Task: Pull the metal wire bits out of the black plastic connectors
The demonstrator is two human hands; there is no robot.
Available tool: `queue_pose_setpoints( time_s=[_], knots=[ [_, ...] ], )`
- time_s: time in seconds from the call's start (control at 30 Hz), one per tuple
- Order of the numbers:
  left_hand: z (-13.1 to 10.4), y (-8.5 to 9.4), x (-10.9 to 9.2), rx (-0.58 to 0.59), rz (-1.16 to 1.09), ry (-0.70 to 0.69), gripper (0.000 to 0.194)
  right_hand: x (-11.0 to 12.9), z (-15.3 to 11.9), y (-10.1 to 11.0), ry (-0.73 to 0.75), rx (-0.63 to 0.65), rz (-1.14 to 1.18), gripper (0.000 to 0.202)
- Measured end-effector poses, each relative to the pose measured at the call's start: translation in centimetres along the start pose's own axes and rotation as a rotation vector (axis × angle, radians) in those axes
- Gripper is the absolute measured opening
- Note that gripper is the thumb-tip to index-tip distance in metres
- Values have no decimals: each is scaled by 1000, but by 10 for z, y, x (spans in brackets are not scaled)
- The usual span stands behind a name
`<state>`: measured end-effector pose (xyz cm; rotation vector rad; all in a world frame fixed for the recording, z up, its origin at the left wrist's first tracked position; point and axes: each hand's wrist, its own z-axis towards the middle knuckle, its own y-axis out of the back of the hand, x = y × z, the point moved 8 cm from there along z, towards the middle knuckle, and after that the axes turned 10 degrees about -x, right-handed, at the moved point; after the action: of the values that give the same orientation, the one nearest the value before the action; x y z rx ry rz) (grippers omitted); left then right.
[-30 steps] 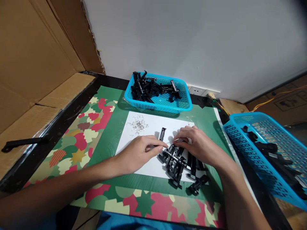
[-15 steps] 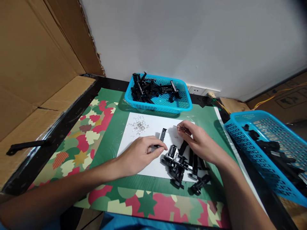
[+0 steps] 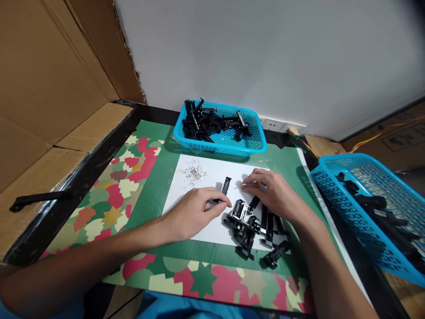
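My left hand rests on the white sheet, its fingers closed around a narrow black plastic part that points up and away. Across from it, my right hand pinches a thin metal tool, perhaps tweezers; most of it is hidden by the fingers. The tool's tip is just right of the black part and apart from it. Below my right hand lies a pile of black plastic assemblies, some with shiny metal faces. A heap of tiny wire springs or clips is spread at the sheet's upper left.
At the back, a blue basket holds many black parts. Another blue basket with black parts stands at the right. Cardboard walls the left side, with a black handle-like piece nearby. A socket strip is on the wall.
My right hand has come slightly left and down, bringing the thin tool's tip closer to the black part. My left hand stays almost still.
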<state>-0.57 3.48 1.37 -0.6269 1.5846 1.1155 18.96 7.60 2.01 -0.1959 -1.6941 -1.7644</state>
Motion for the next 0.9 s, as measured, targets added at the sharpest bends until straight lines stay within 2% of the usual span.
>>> queue_pose_setpoints(
  time_s=[0.17,0.33,0.43,0.63,0.8,0.9],
  knots=[
    [1,-2,4,12,-31,15,25,5,0,-2,33,25,-43,15],
    [0,-1,4,10,-29,27,25,-10,-5,15,-93,-67,9,19],
    [-1,0,1,12,-25,21,26,-13,-6,20,-103,-74,30,21],
    [-1,1,-2,10,-8,12,26,-7,-3,11,-86,-42,102,15],
    [-1,1,-2,11,-16,27,25,-9,-3,6,-100,-17,44,13],
    [-1,1,-1,6,-62,45,24,-1,-4,7,-87,-10,32,13]
  ],
)
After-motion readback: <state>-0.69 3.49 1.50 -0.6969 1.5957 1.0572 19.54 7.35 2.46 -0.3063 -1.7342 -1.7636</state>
